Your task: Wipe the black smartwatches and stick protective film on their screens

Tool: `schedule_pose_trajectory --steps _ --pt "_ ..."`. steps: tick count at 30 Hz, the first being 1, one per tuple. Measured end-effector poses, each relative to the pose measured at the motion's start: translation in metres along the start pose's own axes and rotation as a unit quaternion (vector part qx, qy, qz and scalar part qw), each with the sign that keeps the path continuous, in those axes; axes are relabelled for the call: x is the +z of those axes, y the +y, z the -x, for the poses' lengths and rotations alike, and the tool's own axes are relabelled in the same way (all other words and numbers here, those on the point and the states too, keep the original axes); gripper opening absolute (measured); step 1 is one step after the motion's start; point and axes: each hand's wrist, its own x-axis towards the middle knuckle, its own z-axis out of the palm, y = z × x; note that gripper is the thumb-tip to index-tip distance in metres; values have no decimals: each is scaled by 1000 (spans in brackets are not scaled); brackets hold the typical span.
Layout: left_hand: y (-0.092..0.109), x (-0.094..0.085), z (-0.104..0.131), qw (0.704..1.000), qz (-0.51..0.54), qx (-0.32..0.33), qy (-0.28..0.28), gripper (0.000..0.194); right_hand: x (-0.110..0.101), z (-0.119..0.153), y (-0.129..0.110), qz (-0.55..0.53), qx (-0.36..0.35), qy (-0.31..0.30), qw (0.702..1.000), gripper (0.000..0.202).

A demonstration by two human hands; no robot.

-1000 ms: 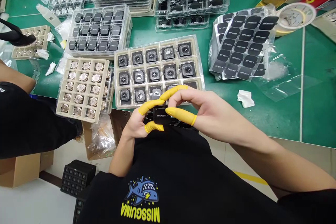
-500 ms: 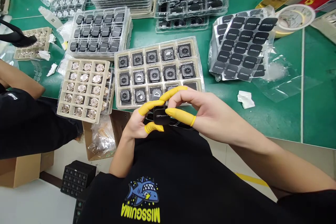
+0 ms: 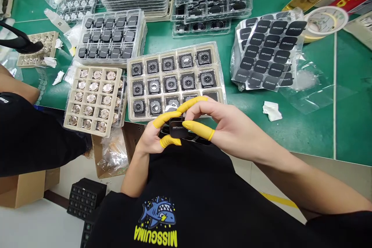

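Left fingers [image 3: 166, 118] and right fingers [image 3: 200, 130] are pinched closed on a black square [image 3: 178, 132] — printed "HiFuture".

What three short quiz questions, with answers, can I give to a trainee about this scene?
1. True or false: the left hand and the right hand both wear yellow finger covers.
2. What lies just left of the roll of tape? A) tray of watches B) sheets of black labels C) cardboard box
3. Fill in: the hands hold a small square piece, coloured ____.

Key: 1 true; 2 B; 3 black
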Motion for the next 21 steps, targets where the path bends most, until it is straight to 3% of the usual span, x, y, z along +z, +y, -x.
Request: schedule_pose_trajectory --steps 1,4,7,12,17,21 --pt "0 0 0 1000 1 -1 3 83 1 1 1 13 -7 10 1000 1" --pt "2 0 -1 1000 3 -12 9 81 5 6 4 70 -33 68 995 24" --pt "2 1 -1 1000 6 -2 12 80 7 10 4 149 -83 96 981 30" --pt "-3 2 0 999 -11 32 7 80 10 7 7 217 -97 25 971 37" --pt "-3 1 -2 996 -45 72 -11 71 10 -4 13 170 -45 -28 984 26" --pt "-2 -1 -3 992 -70 96 -28 67 11 -13 13 150 12 -32 988 13"
